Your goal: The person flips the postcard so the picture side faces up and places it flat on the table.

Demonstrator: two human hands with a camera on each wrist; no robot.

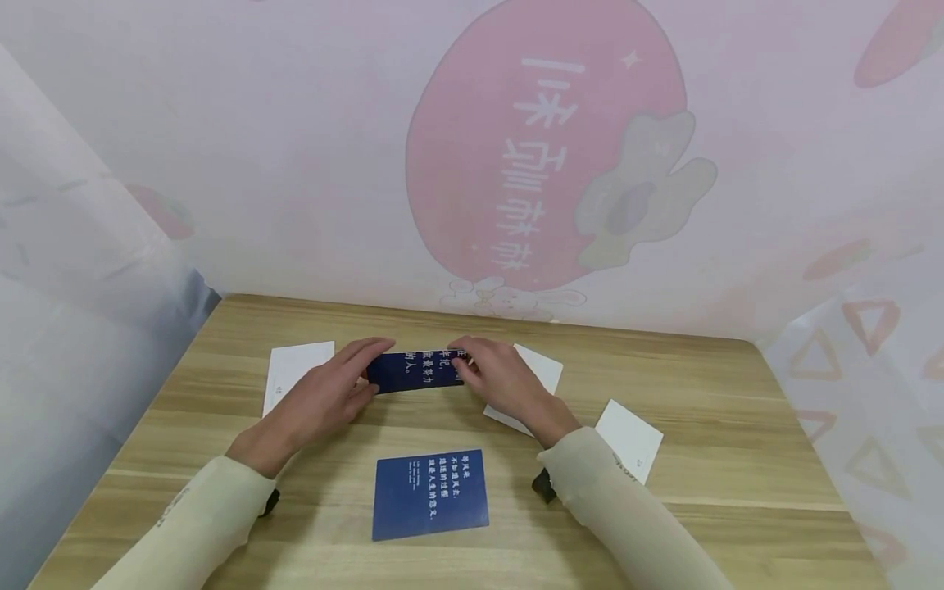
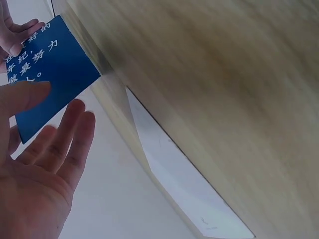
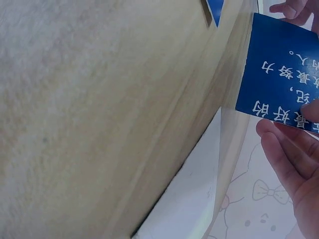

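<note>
A dark blue card (image 1: 401, 377) with white lettering hangs above the table, held at its two ends. My left hand (image 1: 328, 389) holds its left end, thumb over the printed face (image 2: 67, 74) and fingers behind. At the other end my right hand (image 1: 509, 381) pinches the card between thumb and fingers, as the right wrist view also shows with the card (image 3: 271, 55) tilted. Below the hands, a second blue card (image 1: 428, 496) lies flat with its printed side up.
On the wooden table (image 1: 708, 393), a white card (image 1: 295, 369) lies by my left hand. Another white card (image 1: 542, 373) is partly covered by my right hand, and a third white card (image 1: 630, 434) lies near the right sleeve. A printed curtain (image 1: 324, 164) stands behind the table.
</note>
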